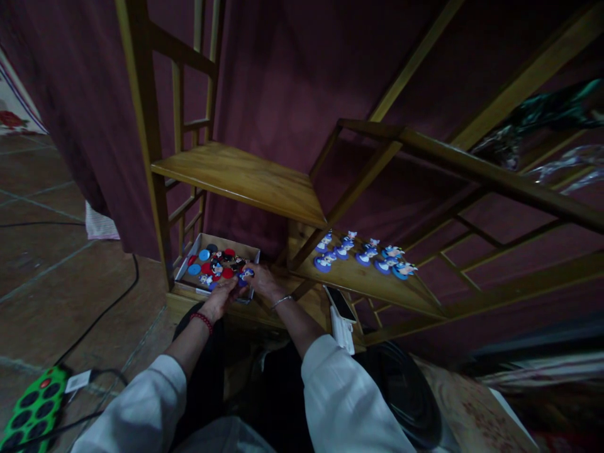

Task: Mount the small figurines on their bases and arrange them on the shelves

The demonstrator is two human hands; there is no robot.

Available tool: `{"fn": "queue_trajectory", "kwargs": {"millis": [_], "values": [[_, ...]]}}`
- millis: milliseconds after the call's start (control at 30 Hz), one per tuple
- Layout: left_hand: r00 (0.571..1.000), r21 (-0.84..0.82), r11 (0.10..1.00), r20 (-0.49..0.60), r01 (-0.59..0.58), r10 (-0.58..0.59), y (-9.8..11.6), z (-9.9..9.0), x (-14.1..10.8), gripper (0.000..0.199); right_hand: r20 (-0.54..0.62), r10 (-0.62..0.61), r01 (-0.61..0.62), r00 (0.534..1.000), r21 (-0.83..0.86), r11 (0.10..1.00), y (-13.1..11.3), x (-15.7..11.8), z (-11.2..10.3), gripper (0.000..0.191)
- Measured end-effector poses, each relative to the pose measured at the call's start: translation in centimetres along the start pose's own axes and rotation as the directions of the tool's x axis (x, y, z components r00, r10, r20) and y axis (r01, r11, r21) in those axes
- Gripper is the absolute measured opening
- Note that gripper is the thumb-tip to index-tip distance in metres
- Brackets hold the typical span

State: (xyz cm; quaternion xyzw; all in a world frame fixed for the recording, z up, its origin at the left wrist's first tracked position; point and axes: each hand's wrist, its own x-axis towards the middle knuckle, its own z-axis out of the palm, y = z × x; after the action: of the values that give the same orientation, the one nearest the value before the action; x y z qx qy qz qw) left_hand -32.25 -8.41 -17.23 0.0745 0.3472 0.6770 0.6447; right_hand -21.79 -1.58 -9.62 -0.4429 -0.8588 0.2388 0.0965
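Note:
My left hand [219, 297] lies over the front of a shallow cardboard tray [231, 244], its fingers above a heap of red and blue discs [207, 267] and small cartoon figures. My right hand [263, 280] sits at the tray's right corner, with its fingertips on a small blue-based figure [246, 275]. The dim light hides exactly how my left fingers are placed. Several finished-looking blue-based figures [363, 255] stand in rows on a wooden shelf [377, 283] to the right of my right hand.
A wooden shelf unit stands before a maroon curtain [283, 107], with a higher shelf [245, 179] above the tray. A phone [340, 303] rests by my right forearm. A green power strip [35, 409] and a black cable [108, 308] lie on the tiled floor.

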Motion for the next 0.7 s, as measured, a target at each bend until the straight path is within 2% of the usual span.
{"fn": "queue_trajectory", "kwargs": {"millis": [400,700], "values": [[0.998,-0.004,1.0,-0.066,0.013,-0.013,-0.3,0.3,1.1,0.009,-0.034,-0.009,0.011,0.999,0.03,0.999,1.0,0.6,1.0,0.026],[0.995,0.007,1.0,-0.098,0.016,-0.015,-0.2,0.6,1.1,0.018,-0.053,0.059,-0.055,0.997,0.087,0.995,1.3,1.0,1.5,0.024]]}}
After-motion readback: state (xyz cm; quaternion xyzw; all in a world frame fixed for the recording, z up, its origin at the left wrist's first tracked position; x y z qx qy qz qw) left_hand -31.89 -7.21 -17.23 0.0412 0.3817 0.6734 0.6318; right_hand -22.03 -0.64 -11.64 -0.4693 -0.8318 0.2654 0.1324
